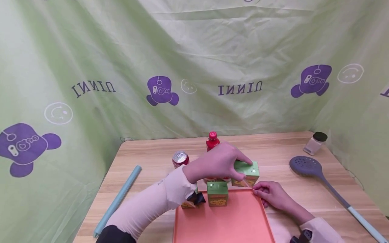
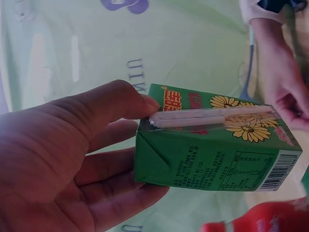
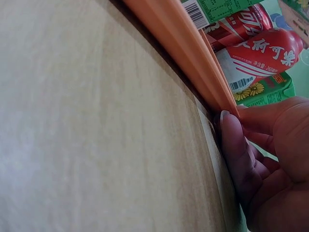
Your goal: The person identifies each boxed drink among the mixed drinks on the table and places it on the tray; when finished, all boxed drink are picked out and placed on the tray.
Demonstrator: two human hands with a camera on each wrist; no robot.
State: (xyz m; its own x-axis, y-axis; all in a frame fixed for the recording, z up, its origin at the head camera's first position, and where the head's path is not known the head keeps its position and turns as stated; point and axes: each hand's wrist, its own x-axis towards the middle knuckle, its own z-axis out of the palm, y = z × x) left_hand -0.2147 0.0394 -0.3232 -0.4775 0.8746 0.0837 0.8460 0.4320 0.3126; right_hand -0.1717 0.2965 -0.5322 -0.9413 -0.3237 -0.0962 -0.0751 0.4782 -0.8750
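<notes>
My left hand (image 1: pixel 217 165) reaches across the tray's far side and grips a green drink carton (image 1: pixel 250 171) by its top end. In the left wrist view, thumb and fingers hold opposite sides of it, and a wrapped straw (image 2: pixel 193 118) runs along one edge. The fingers of my right hand (image 1: pixel 275 195) pinch the far right corner of the salmon-coloured tray (image 1: pixel 225 224). A second green carton (image 1: pixel 217 194) stands upright at the tray's far edge. Left of it, another carton (image 1: pixel 187 204) is mostly hidden by my left wrist.
Behind the cartons stand a red drink can (image 1: pixel 180 158) and a red bottle (image 1: pixel 212 141), partly covered by my left arm. A pale blue roll (image 1: pixel 118 200) lies at left. On the right are a slotted spoon (image 1: pixel 307 166) and a dark-lidded jar (image 1: pixel 315 143).
</notes>
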